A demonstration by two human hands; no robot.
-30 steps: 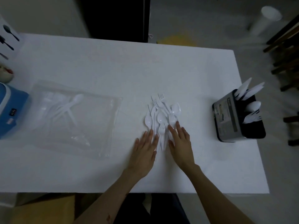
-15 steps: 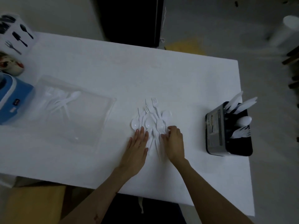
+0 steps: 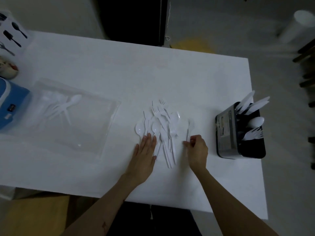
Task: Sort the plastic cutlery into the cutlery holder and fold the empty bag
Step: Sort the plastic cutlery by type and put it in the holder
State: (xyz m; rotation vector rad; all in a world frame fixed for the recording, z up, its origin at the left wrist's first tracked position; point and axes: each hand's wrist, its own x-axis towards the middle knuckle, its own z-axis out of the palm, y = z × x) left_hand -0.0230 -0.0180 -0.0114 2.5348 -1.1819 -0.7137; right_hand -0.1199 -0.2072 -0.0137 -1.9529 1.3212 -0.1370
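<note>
**One piece lifted from the pile, the rest pinned flat**

Right hand [image 3: 197, 149]: fingers [image 3: 187, 143] curled together, pinching the handle of a single white utensil [image 3: 188, 132] just right of the pile; too thin and pale to tell spoon from knife. Left hand [image 3: 144, 154]: fingers [image 3: 148, 140] straight and close together, pressed flat on the table [image 3: 119, 68], tips touching the near edge of the cutlery pile [image 3: 161, 126].

In that pile: white plastic forks and spoons lying crosswise over one another, handles pointing toward the person, between the two hands and a little beyond them.

Farther right, near the table edge: black cutlery holder [image 3: 238, 133], upright, already carrying knives in its far compartment, a spoon in the middle one and forks in the near one.

Farther left, well apart from the pile: clear plastic bag [image 3: 71, 116], flat on the table, unfolded, with several white pieces visible inside near its far left corner.

At the left edge: blue box [image 3: 10, 106], partly cut off. Behind it, a white card [image 3: 13, 34] printed with black cutlery shapes.
</note>
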